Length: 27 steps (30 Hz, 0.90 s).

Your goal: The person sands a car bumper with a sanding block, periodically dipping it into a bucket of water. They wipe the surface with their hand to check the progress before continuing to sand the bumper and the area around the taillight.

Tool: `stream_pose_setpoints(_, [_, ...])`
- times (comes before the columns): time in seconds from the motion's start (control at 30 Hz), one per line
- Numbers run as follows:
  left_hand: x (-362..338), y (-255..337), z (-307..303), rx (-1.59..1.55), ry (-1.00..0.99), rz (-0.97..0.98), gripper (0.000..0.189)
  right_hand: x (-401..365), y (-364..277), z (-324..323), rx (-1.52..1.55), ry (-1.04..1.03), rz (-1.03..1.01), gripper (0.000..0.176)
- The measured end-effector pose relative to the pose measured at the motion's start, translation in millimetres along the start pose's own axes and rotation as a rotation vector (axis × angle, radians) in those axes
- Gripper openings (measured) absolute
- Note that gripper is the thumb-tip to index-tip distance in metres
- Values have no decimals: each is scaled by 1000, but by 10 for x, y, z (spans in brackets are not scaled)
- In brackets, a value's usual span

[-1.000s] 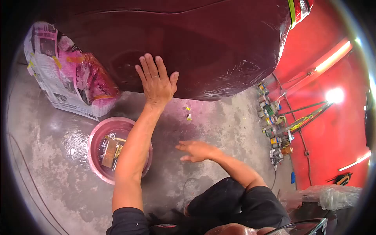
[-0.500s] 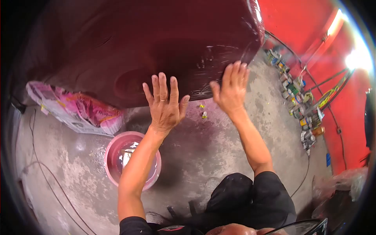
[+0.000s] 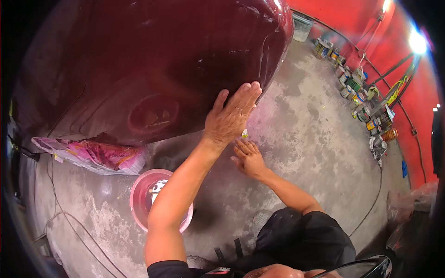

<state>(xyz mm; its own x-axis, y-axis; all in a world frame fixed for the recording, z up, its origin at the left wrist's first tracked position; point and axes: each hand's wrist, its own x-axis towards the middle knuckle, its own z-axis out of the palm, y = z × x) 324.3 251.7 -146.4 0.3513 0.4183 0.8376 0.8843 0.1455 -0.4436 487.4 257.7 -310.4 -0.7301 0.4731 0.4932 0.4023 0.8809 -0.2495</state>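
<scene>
A large glossy dark red panel (image 3: 139, 60) fills the upper part of the view, with a few whitish streaks near its right edge. My left hand (image 3: 232, 113) lies flat against the panel's lower right corner, fingers stretched and nearly together, holding nothing. Lower and a little to the right, my right hand (image 3: 250, 159) hangs in front of the floor, below the panel's edge. Its fingers are loosely bent and apart, with nothing seen in them.
A pink basin (image 3: 138, 201) holding water stands on the concrete floor (image 3: 306, 139), partly behind my left forearm. Pink-stained paper (image 3: 106, 157) hangs at the panel's lower left. Several cans (image 3: 354, 83) line the red wall (image 3: 417, 139). Cables (image 3: 60, 213) lie at the left.
My left hand has moved right to the panel's corner, its fingers closer together. My right hand has come off the panel's edge, down and to the left. The view has shifted slightly.
</scene>
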Motion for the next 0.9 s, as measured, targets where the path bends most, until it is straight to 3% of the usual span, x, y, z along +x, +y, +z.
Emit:
stream_pose_setpoints(0.17, [-375,-11,-92,-26,-96,-32,53,67,-85,39,152,-47,60,26])
stream_pose_setpoints(0.3, [-1039,-311,-436,-65,-433,-109,55,185,-253,-11,189,-24,-29,19])
stream_pose_setpoints(0.33, [-1239,-368,-646,-73,-560,-183,52,192,-375,-31,201,-69,-22,18])
stream_pose_setpoints(0.37, [-1453,-512,-821,-164,-554,-255,51,268,-518,-159,296,24,-100,18])
stream_pose_setpoints(0.47, [-2181,-924,-1457,-138,-610,-486,42,383,-734,-125,417,-45,-68,22])
stream_pose_setpoints(0.53, [-2630,-1193,-1771,-328,-1044,-1058,32,610,-1061,-25,491,-84,-117,23])
stream_pose_setpoints(0.57, [-2793,-1296,-1873,-297,-1044,-1085,32,706,-1248,-4,496,-120,-251,24])
stream_pose_setpoints(0.6, [-2997,-1311,-1935,-356,-1168,-1121,31,742,-1396,2,486,-158,-376,25])
stream_pose_setpoints(0.67, [-3356,-1283,-1922,-455,-1290,-1189,35,854,-1856,76,410,-490,-527,31])
stream_pose_setpoints(0.7, [-3389,-1221,-1922,-418,-1389,-1123,41,880,-2080,144,333,-684,-570,34])
stream_pose_setpoints(0.73, [-3786,-1091,-1813,-300,-1377,-898,52,879,-2236,303,309,-757,-579,38])
stream_pose_setpoints(0.77, [-3407,-1043,-1975,-342,-1510,-1156,62,876,-2389,537,287,-827,-605,42])
stream_pose_setpoints(0.8, [-3437,-1004,-1998,-497,-1560,-1264,72,889,-2542,698,342,-965,-453,50])
stream_pose_setpoints(0.83, [-3495,-904,-2044,-429,-1563,-1293,85,811,-2635,913,397,-1101,-322,59])
stream_pose_setpoints(0.87, [-3885,-793,-2002,-428,-1380,-1390,100,540,-2556,1680,704,-960,-421,77])
stream_pose_setpoints(0.9, [-4077,-682,-1881,-426,-1382,-1386,62,488,-2531,1785,842,-961,-484,85])
